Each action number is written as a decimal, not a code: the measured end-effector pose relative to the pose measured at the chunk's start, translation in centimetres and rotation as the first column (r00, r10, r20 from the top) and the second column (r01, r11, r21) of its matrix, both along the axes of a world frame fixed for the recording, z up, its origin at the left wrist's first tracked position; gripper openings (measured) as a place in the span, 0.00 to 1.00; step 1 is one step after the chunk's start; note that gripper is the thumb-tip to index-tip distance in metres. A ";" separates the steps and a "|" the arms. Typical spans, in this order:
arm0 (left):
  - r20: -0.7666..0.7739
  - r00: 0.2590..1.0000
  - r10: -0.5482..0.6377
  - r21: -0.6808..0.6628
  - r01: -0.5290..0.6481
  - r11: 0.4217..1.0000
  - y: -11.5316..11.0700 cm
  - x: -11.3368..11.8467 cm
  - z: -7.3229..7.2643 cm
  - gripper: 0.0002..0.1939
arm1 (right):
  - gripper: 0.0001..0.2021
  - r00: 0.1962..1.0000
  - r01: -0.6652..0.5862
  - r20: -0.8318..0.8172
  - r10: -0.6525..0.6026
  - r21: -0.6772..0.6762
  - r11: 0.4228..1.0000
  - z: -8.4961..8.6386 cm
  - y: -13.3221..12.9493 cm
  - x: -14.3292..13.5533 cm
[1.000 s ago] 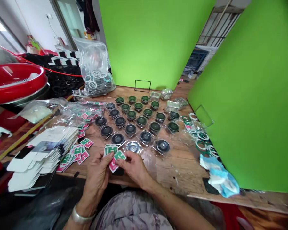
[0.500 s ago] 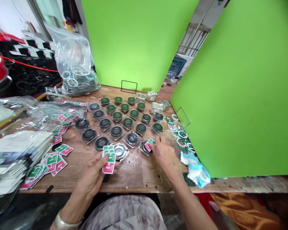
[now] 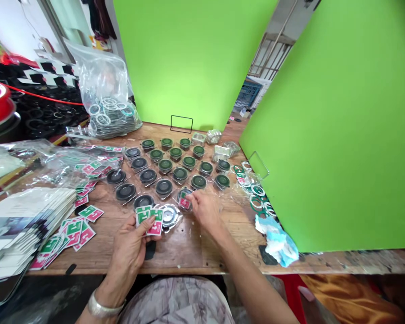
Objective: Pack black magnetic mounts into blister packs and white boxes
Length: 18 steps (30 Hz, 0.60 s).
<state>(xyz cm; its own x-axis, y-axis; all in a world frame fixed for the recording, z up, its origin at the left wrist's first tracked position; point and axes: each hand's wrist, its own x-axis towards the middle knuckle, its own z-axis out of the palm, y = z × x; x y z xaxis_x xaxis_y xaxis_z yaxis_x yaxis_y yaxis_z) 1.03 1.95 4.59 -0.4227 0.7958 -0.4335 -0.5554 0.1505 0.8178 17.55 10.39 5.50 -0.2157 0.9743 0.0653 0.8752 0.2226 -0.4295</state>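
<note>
My left hand (image 3: 130,245) is closed on a small fan of green and pink cards (image 3: 155,222), thumb on top, near the table's front edge. My right hand (image 3: 205,209) pinches a single green and pink card (image 3: 185,202) over a round black piece in clear packaging at the front of the rows. Several more black round pieces (image 3: 164,187) in clear packs stand in rows beyond both hands. Beside the cards in my left hand lies a silvery round piece (image 3: 169,215) in a clear pack.
Loose cards (image 3: 74,231) and stacked white booklets (image 3: 30,216) lie at left. A clear bag of rings (image 3: 110,110) stands behind. Rings (image 3: 256,202) and a blue-white cloth (image 3: 279,243) lie at right. Green panels (image 3: 195,58) rise at the back.
My right hand has moved left to another black piece, with a card in its fingers. The packed piece formerly under it is no longer in the row. The cards in my left hand have spread apart.
</note>
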 end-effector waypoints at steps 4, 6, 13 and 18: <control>-0.016 1.000 -0.012 0.037 0.013 0.999 0.1 0.6 0.0 0.21 | 0.07 0.994 0.013 0.109 -0.020 0.065 0.998 0.9 0.3 -0.9; -0.016 1.000 -0.015 0.052 0.016 0.999 0.1 1.0 0.0 0.21 | 0.09 0.996 -0.086 -0.023 0.088 0.082 0.993 0.8 -1.8 -2.2; 0.016 0.998 -0.053 0.067 0.052 0.996 0.2 -0.3 0.0 0.19 | 0.14 0.975 0.005 -0.223 -0.010 -0.025 1.000 0.4 0.3 -1.1; 0.108 0.985 -0.132 0.048 0.127 0.991 0.3 -0.4 0.6 0.16 | 0.04 0.980 0.199 -0.035 -0.198 0.034 0.979 1.5 6.4 2.5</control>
